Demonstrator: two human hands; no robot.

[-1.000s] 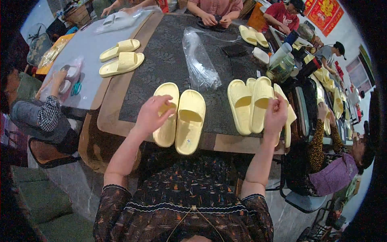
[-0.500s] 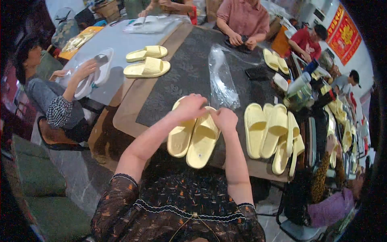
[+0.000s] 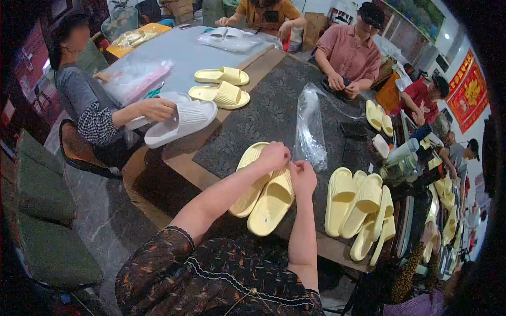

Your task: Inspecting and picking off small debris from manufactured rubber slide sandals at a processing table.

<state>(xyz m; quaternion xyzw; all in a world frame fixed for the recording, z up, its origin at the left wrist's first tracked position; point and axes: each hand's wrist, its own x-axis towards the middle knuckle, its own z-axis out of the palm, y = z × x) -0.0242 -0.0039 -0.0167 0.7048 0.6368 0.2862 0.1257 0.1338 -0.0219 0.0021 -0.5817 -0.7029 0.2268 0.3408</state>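
A pair of pale yellow slide slippers lies side by side in front of me, toes pointing away. My left hand (image 3: 275, 156) is over the toe ends, its fingers pinched together. Opposite it, at the toe of the right slipper (image 3: 271, 209), my right hand (image 3: 303, 179) is closed too, fingertips close to the left ones. Anything between the fingertips is too small or hidden to make out. The left slipper (image 3: 245, 200) is partly covered by my left forearm. Just beyond my hands lies a clear plastic bag (image 3: 311, 129) on the dark patterned mat (image 3: 253, 124).
More yellow slippers (image 3: 340, 195) stand at my right, some leaning on each other. Another yellow pair (image 3: 219, 95) lies at the far left. A person there holds a white slipper (image 3: 182, 124). Across the table, a person in pink handles something dark. Bottles (image 3: 403, 150) stand at the right.
My view has turned, so the table sits lower and further right. My hands have drawn closer together at the slipper toes. The person at left now holds a white slipper nearer the mat.
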